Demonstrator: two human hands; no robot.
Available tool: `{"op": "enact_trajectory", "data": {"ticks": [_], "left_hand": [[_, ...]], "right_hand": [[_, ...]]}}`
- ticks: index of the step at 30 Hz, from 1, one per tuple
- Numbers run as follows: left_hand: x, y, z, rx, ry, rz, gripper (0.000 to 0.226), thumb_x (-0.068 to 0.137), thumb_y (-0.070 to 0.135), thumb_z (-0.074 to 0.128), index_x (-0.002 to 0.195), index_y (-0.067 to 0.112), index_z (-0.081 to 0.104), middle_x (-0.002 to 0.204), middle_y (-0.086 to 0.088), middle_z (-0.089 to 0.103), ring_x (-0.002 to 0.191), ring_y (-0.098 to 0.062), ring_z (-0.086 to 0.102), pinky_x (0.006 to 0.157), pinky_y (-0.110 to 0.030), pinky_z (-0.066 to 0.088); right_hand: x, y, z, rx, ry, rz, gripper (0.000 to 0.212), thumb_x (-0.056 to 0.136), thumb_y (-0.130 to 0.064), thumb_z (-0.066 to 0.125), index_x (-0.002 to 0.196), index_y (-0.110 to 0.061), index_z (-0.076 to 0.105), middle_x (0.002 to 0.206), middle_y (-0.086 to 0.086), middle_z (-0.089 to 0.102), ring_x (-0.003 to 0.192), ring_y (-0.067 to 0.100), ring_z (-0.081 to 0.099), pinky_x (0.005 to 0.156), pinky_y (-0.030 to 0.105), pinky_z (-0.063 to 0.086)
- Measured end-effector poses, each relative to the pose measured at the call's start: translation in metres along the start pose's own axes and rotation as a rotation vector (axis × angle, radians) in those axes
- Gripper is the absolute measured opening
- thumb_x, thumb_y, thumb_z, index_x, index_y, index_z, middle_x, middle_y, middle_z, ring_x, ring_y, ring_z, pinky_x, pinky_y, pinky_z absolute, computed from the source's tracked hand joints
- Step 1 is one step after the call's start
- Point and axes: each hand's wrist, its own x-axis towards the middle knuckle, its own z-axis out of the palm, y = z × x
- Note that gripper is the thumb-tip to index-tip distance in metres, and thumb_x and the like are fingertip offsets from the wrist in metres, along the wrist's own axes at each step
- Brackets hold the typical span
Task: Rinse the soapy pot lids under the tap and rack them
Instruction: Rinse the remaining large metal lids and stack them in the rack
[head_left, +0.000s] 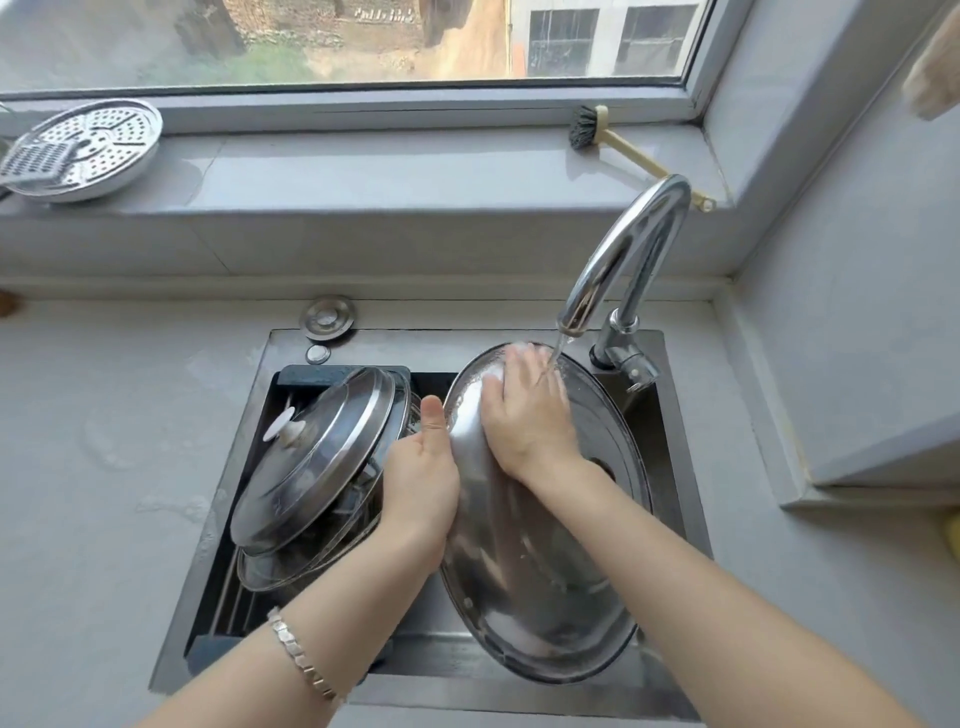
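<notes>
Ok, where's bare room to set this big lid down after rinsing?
The grey countertop left of the steel sink is bare, though wet. So is the windowsill between the perforated steel steamer plate and the black-bristled brush. The sink rack is crowded with steel-rimmed pot lids.

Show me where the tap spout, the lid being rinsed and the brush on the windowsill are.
tap spout (605, 254): head view, on the curved chrome neck.
lid being rinsed (524, 582): head view, on its wet lower metal surface.
brush (584, 127): head view, on the dark bristles.
</notes>
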Motion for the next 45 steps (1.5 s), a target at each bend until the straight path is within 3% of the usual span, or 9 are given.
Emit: {"op": "enact_trajectory", "data": {"ticks": [4, 8, 13, 17, 22, 30, 35, 41, 45], "left_hand": [[0.001, 0.003, -0.001, -0.037, 0.006, -0.008, 0.061, 0.095, 0.05, 0.026, 0.058, 0.006, 0.048, 0.056, -0.009, 0.047, 0.055, -0.02, 0.042, 0.055, -0.03, 0.033], [-0.005, 0.002, -0.004, 0.034, 0.033, 0.038, 0.054, 0.095, 0.05, 0.027, 0.056, 0.013, 0.03, 0.053, -0.005, 0.033, 0.053, -0.019, 0.032, 0.051, -0.03, 0.026], [-0.002, 0.001, -0.003, -0.009, 0.007, 0.037, 0.06, 0.096, 0.047, 0.03, 0.05, 0.01, 0.04, 0.045, -0.003, 0.042, 0.049, -0.019, 0.039, 0.052, -0.029, 0.031], [-0.006, -0.004, -0.003, 0.034, -0.001, 0.077, 0.055, 0.095, 0.048, 0.03, 0.053, 0.013, 0.032, 0.05, -0.005, 0.032, 0.049, -0.018, 0.029, 0.05, -0.029, 0.023], [-0.006, -0.004, -0.003, 0.006, -0.042, 0.102, 0.061, 0.093, 0.048, 0.032, 0.061, 0.0, 0.052, 0.054, -0.011, 0.045, 0.051, -0.018, 0.04, 0.05, -0.026, 0.034], [-0.019, 0.003, -0.01, 0.111, -0.045, 0.272, 0.052, 0.081, 0.056, 0.031, 0.049, 0.016, 0.022, 0.041, 0.009, 0.023, 0.04, -0.007, 0.021, 0.04, -0.018, 0.019], [-0.019, 0.008, -0.012, 0.081, -0.011, 0.322, 0.051, 0.089, 0.046, 0.034, 0.048, 0.018, 0.02, 0.038, 0.011, 0.022, 0.038, -0.007, 0.021, 0.04, -0.018, 0.019], [-0.007, 0.005, -0.003, 0.033, 0.017, 0.233, 0.057, 0.095, 0.043, 0.034, 0.049, 0.012, 0.031, 0.047, -0.003, 0.031, 0.047, -0.017, 0.03, 0.047, -0.025, 0.026], [0.001, 0.006, -0.005, -0.105, -0.026, 0.097, 0.062, 0.097, 0.043, 0.031, 0.053, 0.007, 0.055, 0.041, 0.004, 0.053, 0.041, -0.01, 0.05, 0.047, -0.021, 0.041]], "right_hand": [[-0.034, -0.005, 0.01, -0.073, -0.087, -0.348, 0.078, 0.082, -0.049, 0.003, 0.147, -0.009, 0.015, 0.157, 0.007, 0.006, 0.145, 0.015, -0.002, 0.113, 0.024, -0.011], [-0.002, 0.016, -0.005, 0.04, -0.024, -0.041, 0.07, 0.087, -0.048, 0.012, 0.144, -0.008, 0.023, 0.154, 0.01, 0.02, 0.143, 0.02, 0.013, 0.118, 0.034, 0.006], [-0.039, 0.002, 0.008, -0.048, -0.14, -0.413, 0.073, 0.085, -0.046, 0.005, 0.148, -0.008, 0.012, 0.157, 0.006, 0.006, 0.145, 0.014, -0.003, 0.114, 0.025, -0.012], [-0.009, 0.014, -0.001, 0.075, -0.04, -0.03, 0.059, 0.094, -0.038, 0.02, 0.146, -0.008, 0.018, 0.154, 0.01, 0.018, 0.143, 0.018, 0.009, 0.116, 0.03, 0.0], [-0.045, -0.002, 0.008, -0.052, -0.082, -0.338, 0.08, 0.081, -0.05, -0.001, 0.148, -0.006, 0.003, 0.157, 0.008, -0.005, 0.144, 0.016, -0.012, 0.109, 0.022, -0.019], [0.058, 0.058, 0.004, 0.52, -0.092, 0.698, 0.075, 0.08, -0.059, 0.026, 0.129, -0.007, 0.049, 0.136, 0.016, 0.048, 0.125, 0.032, 0.042, 0.108, 0.041, 0.03], [0.068, 0.063, -0.001, 0.765, -0.04, 0.828, 0.067, 0.082, -0.056, 0.026, 0.12, -0.01, 0.056, 0.124, 0.01, 0.057, 0.11, 0.028, 0.053, 0.1, 0.035, 0.038], [0.009, -0.018, -0.002, 0.19, 0.145, 0.052, 0.058, 0.095, -0.031, 0.03, 0.144, -0.001, 0.023, 0.154, 0.015, 0.018, 0.144, 0.024, 0.01, 0.118, 0.037, 0.004], [-0.04, -0.01, 0.02, 0.043, 0.217, -0.418, 0.06, 0.09, -0.031, 0.025, 0.143, -0.002, 0.028, 0.153, 0.012, 0.025, 0.144, 0.021, 0.013, 0.118, 0.032, 0.002]]}}
